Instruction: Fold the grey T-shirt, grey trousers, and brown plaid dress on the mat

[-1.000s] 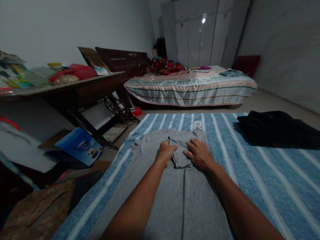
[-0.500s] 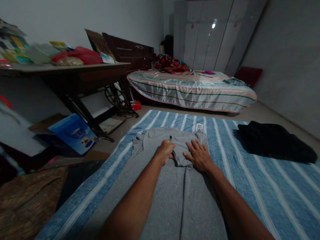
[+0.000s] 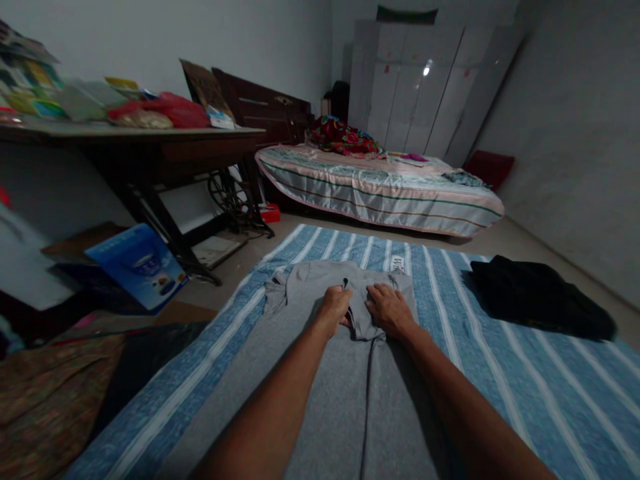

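Observation:
A grey short-sleeved shirt (image 3: 320, 400) lies spread lengthwise in front of me, with one side folded over towards the middle. My left hand (image 3: 335, 308) is closed on the cuff of the folded-over sleeve, thumb on top; its fingertips are partly hidden in the cloth. Palm down, my right hand (image 3: 390, 308) rests on the same sleeve just to the right, its fingers slightly bent and close together, not wrapped round the fabric. The other sleeve (image 3: 276, 293) sticks out on the far left of the shirt.
Beneath the shirt is a blue-and-white striped sheet (image 3: 450, 327). Folded black clothing (image 3: 540, 297) lies at the right. Beyond stands a bed (image 3: 380, 187); a sewing-machine table (image 3: 165, 137) with bags on it is at the left. A blue box (image 3: 140, 267) and patterned cloth (image 3: 55, 393) lie below.
My right hand has shifted slightly left, and its fingers have drawn together from a spread pose. My left hand keeps its hold on the cuff. The view has tilted a little.

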`<state>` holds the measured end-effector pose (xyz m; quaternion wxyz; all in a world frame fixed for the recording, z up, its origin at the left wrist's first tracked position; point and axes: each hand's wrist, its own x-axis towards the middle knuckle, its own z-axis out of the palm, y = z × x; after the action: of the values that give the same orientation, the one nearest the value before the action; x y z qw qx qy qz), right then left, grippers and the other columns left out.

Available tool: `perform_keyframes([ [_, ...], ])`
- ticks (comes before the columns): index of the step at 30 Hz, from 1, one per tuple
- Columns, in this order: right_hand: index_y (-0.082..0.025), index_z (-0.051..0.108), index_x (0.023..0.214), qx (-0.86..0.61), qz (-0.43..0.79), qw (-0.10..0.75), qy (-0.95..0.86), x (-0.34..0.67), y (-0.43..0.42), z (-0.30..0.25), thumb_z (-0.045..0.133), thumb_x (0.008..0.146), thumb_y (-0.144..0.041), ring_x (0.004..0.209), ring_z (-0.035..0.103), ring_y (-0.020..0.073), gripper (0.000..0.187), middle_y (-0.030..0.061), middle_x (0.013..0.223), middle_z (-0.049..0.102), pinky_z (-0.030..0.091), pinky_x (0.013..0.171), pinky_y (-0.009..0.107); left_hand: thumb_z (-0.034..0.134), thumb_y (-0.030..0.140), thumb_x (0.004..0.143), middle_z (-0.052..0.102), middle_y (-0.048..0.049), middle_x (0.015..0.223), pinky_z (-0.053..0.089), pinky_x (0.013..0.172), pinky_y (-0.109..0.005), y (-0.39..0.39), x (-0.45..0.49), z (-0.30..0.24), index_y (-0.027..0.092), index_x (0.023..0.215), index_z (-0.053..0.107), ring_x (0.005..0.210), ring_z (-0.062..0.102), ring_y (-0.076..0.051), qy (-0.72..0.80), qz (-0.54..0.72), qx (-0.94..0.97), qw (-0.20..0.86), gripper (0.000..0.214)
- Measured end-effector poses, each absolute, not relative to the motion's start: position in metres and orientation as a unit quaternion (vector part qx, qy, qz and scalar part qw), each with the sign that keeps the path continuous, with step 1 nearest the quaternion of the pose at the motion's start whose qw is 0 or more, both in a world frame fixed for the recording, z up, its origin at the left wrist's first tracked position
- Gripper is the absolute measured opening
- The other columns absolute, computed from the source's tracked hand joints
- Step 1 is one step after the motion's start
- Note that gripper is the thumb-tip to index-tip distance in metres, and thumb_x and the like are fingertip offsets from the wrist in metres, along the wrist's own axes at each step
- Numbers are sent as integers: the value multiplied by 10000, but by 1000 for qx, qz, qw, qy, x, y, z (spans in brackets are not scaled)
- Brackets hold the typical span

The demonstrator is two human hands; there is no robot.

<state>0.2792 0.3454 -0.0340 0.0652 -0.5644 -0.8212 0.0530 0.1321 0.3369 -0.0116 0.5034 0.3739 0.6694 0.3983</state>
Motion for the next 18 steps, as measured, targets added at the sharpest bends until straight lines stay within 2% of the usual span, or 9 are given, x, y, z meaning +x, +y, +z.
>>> perform_keyframes([
  [4, -216, 356, 1466, -574, 59, 45, -815, 279, 346, -39, 353, 964, -512, 1394, 269, 337, 583, 140, 1515, 339, 239, 1086, 543, 529, 303, 868, 507, 49, 538, 499, 468, -240, 339, 134, -16, 188, 759, 528, 442, 549, -122, 680, 384, 408, 474, 158],
  [8, -209, 322, 1488, -574, 56, 34, -816, 278, 346, -39, 344, 955, -550, 1403, 245, 362, 633, 163, 1530, 306, 233, 1078, 562, 498, 316, 884, 511, 37, 513, 467, 446, -221, 340, 132, -15, 180, 747, 562, 423, 556, -134, 696, 344, 471, 417, 204],
  [11, -206, 329, 1485, -576, 50, 39, -815, 277, 345, -40, 371, 947, -538, 1402, 246, 358, 634, 169, 1527, 310, 243, 1070, 558, 463, 317, 898, 569, -4, 519, 463, 468, -241, 337, 132, -9, 170, 751, 609, 435, 582, -166, 698, 303, 540, 361, 254],
  [15, -191, 391, 1446, -572, 60, 72, -815, 279, 347, -47, 449, 914, -513, 1392, 262, 361, 625, 170, 1519, 327, 229, 1071, 568, 486, 273, 886, 710, -84, 766, 490, 726, -260, 329, 139, 2, 183, 798, 672, 813, 690, -220, 675, 255, 638, 270, 225],
  [18, -175, 558, 1294, -561, 111, 164, -804, 286, 354, -51, 473, 888, -420, 1340, 363, 321, 482, 147, 1448, 440, 257, 1077, 526, 497, 247, 872, 729, -98, 910, 460, 822, -280, 322, 145, 8, 205, 840, 699, 955, 669, -241, 650, 214, 695, 220, 209],
])
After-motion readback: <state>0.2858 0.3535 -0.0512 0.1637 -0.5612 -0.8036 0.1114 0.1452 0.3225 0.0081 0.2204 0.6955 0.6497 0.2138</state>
